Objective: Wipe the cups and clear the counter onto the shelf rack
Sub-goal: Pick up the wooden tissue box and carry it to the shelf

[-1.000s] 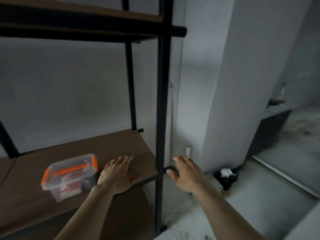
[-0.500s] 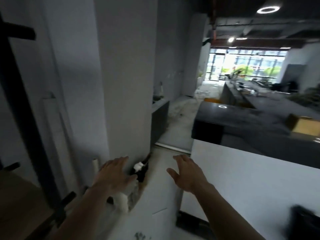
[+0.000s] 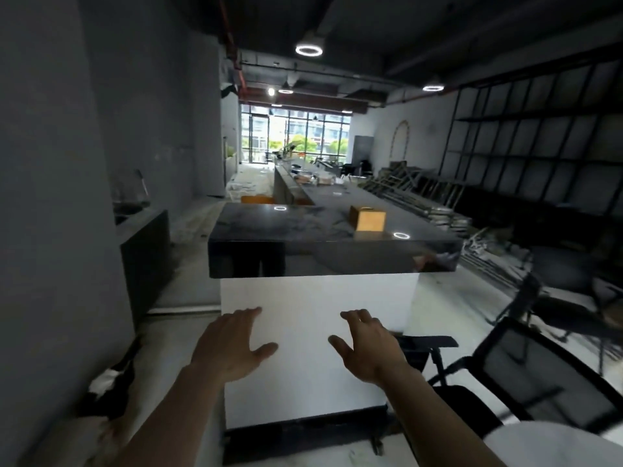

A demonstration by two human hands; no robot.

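My left hand [image 3: 232, 345] and my right hand [image 3: 365, 343] are held out in front of me, palms down, fingers spread, holding nothing. Ahead stands a long counter with a glossy black top [image 3: 303, 230] and a white end panel [image 3: 317, 298]. A tan cardboard box [image 3: 367, 219] sits on the near part of the black top. Farther along the counter lie several small items, too blurred to name. No cups show clearly, and the shelf rack is out of view.
A grey wall [image 3: 50, 197] runs along the left, with a low dark ledge [image 3: 145, 244] beside it. Black debris [image 3: 111, 382] lies on the floor at left. Black mesh chairs [image 3: 539, 375] stand at right. Stacked metal frames [image 3: 421, 193] lie beyond.
The view has swung right, away from the wooden shelf rack with the orange-lidded box, toward the black-topped counter. Both hands stayed open and empty in front of me.
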